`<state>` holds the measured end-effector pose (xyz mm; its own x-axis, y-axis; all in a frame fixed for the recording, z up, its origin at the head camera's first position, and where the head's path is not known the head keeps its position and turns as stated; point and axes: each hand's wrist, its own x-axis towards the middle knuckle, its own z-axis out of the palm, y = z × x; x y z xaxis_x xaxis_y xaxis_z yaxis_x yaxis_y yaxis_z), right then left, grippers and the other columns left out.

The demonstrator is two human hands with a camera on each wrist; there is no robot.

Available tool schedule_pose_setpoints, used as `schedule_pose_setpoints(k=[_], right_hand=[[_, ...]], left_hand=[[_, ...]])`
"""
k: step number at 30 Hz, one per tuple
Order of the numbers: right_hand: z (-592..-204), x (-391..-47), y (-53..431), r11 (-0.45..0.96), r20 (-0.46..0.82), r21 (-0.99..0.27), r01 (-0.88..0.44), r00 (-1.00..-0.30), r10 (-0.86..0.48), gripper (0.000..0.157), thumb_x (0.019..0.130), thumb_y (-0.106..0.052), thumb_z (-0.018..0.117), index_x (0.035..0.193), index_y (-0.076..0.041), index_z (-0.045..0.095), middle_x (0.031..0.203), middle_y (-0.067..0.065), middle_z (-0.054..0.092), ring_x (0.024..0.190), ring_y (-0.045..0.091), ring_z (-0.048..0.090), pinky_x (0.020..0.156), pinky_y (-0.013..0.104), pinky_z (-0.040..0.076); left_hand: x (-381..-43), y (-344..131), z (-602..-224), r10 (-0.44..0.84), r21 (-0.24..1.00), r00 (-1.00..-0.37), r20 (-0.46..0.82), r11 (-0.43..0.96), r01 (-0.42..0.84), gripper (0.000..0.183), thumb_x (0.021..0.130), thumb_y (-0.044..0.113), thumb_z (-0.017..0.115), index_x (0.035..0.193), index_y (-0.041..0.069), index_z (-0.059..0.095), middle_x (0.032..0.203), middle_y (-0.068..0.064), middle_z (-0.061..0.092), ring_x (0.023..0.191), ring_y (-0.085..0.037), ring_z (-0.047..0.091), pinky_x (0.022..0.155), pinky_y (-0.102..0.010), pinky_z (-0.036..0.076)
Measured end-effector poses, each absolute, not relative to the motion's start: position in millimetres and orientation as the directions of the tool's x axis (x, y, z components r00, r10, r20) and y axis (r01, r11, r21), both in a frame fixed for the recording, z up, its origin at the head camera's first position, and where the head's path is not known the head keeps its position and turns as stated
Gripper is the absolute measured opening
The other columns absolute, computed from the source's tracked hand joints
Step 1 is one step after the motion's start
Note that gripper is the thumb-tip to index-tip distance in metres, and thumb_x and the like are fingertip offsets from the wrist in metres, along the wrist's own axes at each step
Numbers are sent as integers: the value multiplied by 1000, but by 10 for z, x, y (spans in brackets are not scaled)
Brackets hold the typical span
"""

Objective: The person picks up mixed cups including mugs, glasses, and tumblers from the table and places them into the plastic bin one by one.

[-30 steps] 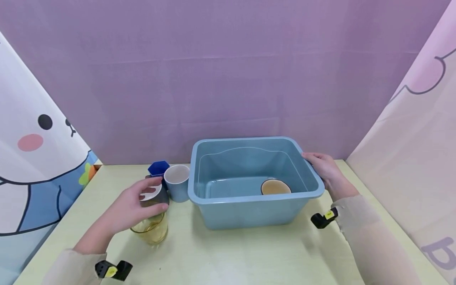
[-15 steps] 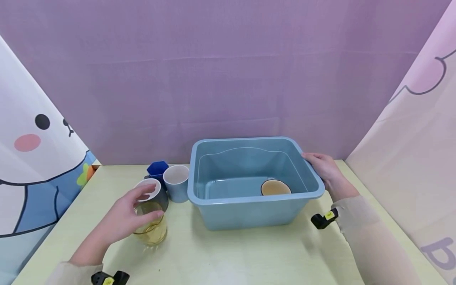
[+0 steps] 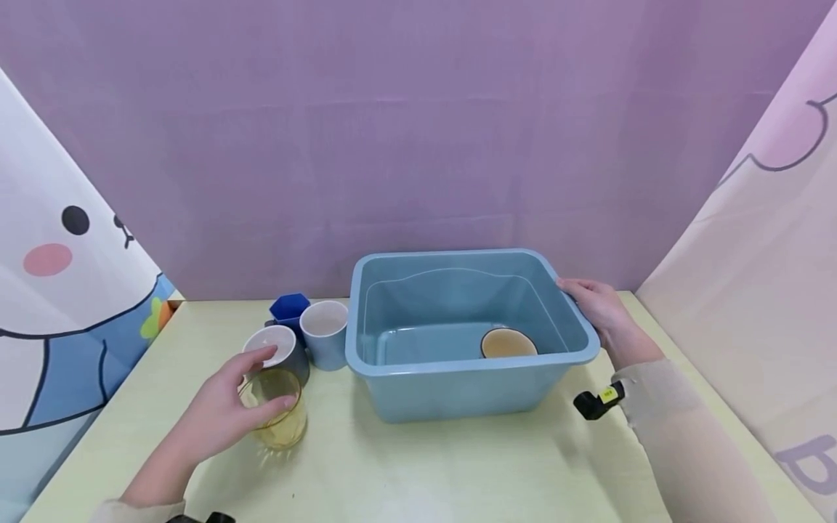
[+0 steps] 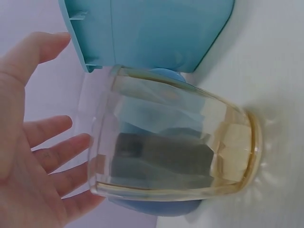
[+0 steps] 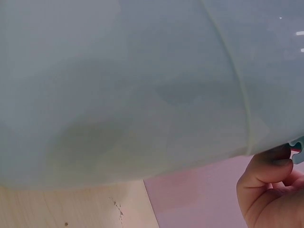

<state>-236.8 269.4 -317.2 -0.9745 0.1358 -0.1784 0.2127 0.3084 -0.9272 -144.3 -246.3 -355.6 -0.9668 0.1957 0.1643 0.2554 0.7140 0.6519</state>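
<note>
Spread fingers of my left hand (image 3: 225, 407) hover above and beside the rim of an amber glass tumbler (image 3: 286, 428), upright on the table. In the left wrist view the thumb and fingers stand apart around the mouth of the tumbler (image 4: 166, 142), without a grip on it. My right hand (image 3: 601, 316) grips the right rim of a light blue plastic basin (image 3: 451, 388). In the right wrist view its thumb and curled fingers pinch that edge. Inside the basin lies a cup with a cream interior (image 3: 508, 343).
Behind the tumbler stand a dark grey mug (image 3: 297, 359) with a white inside, a grey-blue cup (image 3: 327, 349) beside the basin's left wall, and a dark blue hexagonal cup (image 3: 290, 307). The table (image 3: 418, 479) ends at a purple curtain (image 3: 418, 145); printed curtains flank both sides.
My left hand has moved left and lower, towards the near side, off the dark grey mug and about the tumbler's rim. The right hand and the basin have hardly moved.
</note>
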Motion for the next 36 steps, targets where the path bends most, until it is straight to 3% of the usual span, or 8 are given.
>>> schedule_pose_setpoints(k=[12, 22, 36], right_hand=[[-3152, -2334, 2731, 268, -195, -938, 222, -973, 122, 67, 93, -44, 53, 140, 2, 39, 80, -17, 61, 71, 0, 63, 68, 21, 56], [-3170, -2354, 2714, 278, -193, -934, 222, -973, 128, 69, 92, -45, 55, 140, 2, 41, 80, -17, 60, 71, 0, 63, 67, 21, 55], [-3161, -2349, 2701, 262, -208, -937, 232, -971, 118, 66, 94, -44, 52, 140, 1, 40, 80, -16, 61, 70, 0, 63, 68, 21, 56]], left_hand=[[-1435, -2450, -3671, 154, 652, -970, 188, 719, 240, 81, 76, 42, 77, 138, 3, 42, 134, -23, 48, 121, -41, 46, 94, -65, 39], [-1412, -2446, -3770, 124, 639, -976, 181, 740, 212, 82, 74, 42, 79, 138, 4, 44, 138, -23, 40, 120, -40, 44, 92, -63, 42], [-1414, -2446, -3910, 66, 640, -982, 176, 750, 166, 98, 67, 47, 82, 141, 0, 38, 135, -25, 36, 118, -42, 44, 93, -63, 41]])
